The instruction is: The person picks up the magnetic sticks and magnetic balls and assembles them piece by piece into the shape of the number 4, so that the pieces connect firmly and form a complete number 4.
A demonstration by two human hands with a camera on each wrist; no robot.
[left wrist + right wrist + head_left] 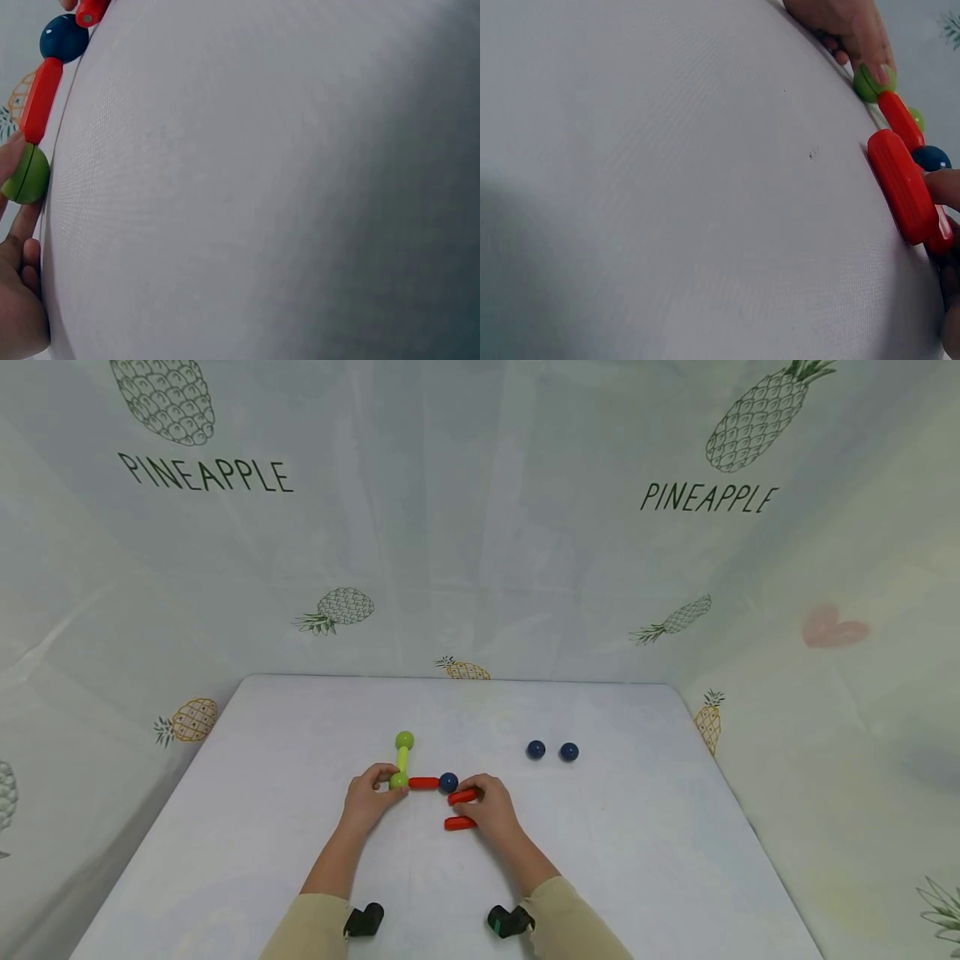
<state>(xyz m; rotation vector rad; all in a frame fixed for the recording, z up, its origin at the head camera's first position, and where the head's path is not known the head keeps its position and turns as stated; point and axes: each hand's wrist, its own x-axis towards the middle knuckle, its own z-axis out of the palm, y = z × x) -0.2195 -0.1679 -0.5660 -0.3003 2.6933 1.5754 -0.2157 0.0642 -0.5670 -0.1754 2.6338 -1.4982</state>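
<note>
My left hand (367, 797) grips a green ball (399, 782) between thumb and fingers. From that ball a yellow-green rod (402, 760) leads up to another green ball (405, 740), and a red rod (423, 783) runs right to a dark blue ball (448, 782). My right hand (491, 806) pinches a second red rod (462, 796) just below the blue ball; whether they touch I cannot tell. A third red rod (459, 823) lies on the table nearer me, its right end by the right hand. In the right wrist view this loose rod (904, 186) partly covers the held one.
Two more dark blue balls, one (536, 749) beside the other (569, 752), sit on the white table (645, 835) to the right. Black wrist devices (363, 920) show at both sleeves. A pineapple-print cloth (480, 527) hangs behind the table's back edge.
</note>
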